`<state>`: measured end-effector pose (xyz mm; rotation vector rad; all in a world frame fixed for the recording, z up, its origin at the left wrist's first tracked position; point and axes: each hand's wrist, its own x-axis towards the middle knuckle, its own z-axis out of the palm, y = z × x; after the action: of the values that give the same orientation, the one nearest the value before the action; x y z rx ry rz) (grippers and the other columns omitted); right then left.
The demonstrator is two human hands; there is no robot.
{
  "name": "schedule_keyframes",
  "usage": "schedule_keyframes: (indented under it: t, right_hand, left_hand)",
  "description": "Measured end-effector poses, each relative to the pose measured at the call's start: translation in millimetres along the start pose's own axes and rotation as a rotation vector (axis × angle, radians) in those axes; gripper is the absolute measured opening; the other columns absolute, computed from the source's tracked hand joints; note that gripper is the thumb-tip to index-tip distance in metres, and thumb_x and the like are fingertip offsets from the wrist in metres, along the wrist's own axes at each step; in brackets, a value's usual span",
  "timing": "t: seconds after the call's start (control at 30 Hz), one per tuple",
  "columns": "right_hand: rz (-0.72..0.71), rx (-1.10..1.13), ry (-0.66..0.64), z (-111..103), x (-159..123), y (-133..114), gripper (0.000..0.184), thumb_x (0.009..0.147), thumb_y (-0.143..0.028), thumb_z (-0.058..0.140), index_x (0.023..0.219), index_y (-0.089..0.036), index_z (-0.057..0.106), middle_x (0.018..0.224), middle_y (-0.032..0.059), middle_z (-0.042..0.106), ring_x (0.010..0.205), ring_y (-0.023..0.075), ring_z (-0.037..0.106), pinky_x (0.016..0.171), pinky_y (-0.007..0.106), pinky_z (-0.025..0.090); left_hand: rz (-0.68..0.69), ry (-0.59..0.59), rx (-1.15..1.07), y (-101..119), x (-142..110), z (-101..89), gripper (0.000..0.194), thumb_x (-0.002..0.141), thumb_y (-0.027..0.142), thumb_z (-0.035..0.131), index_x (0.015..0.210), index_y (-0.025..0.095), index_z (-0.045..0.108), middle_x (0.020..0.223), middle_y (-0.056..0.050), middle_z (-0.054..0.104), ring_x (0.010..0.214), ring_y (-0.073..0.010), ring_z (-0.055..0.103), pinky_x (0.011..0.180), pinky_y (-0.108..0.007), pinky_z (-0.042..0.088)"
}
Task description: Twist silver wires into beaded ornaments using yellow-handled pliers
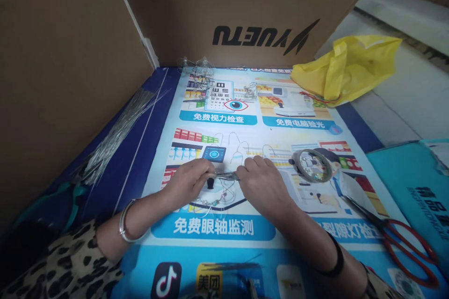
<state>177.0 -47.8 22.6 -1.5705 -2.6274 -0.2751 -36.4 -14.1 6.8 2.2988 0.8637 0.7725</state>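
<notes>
My right hand (261,186) is wrapped round a pair of pliers, whose metal jaws (228,176) point left toward my other hand. My left hand (191,178) is closed in a pinch at the tips of the jaws, apparently on thin wire. Below and between both hands hangs or lies a loop of thin wire with small beads (222,198); I cannot tell whether it touches the sheet. Several bent wire hooks (242,147) lie just beyond my hands. To the right sits a round clear dish (314,165) with small beads inside.
Red-handled scissors (409,243) lie at the right. A bundle of straight wires (117,135) and teal-handled pliers (75,198) are at the left. Tangled wire pieces (201,72) lie near a cardboard box (238,4). A yellow bag (345,69) is at the back right, dark wires (233,265) in front.
</notes>
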Motion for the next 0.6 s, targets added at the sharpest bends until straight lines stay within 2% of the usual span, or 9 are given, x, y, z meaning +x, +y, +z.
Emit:
schedule_keyframes:
  t: [0.6]
  right_hand:
    - [-0.008, 0.023, -0.038, -2.8, 1.9, -0.1, 0.010, 0.076, -0.011, 0.053, 0.070, -0.018, 0.058, 0.071, 0.0059, 0.056, 0.075, 0.0209, 0.042, 0.065, 0.033, 0.022]
  left_hand:
    - [-0.032, 0.071, 0.075, 1.5, -0.3, 3.9, 0.009, 0.088, 0.017, 0.044, 0.083, 0.018, 0.050, 0.075, -0.002, 0.059, 0.068, -0.0131, 0.055, 0.061, -0.026, 0.045]
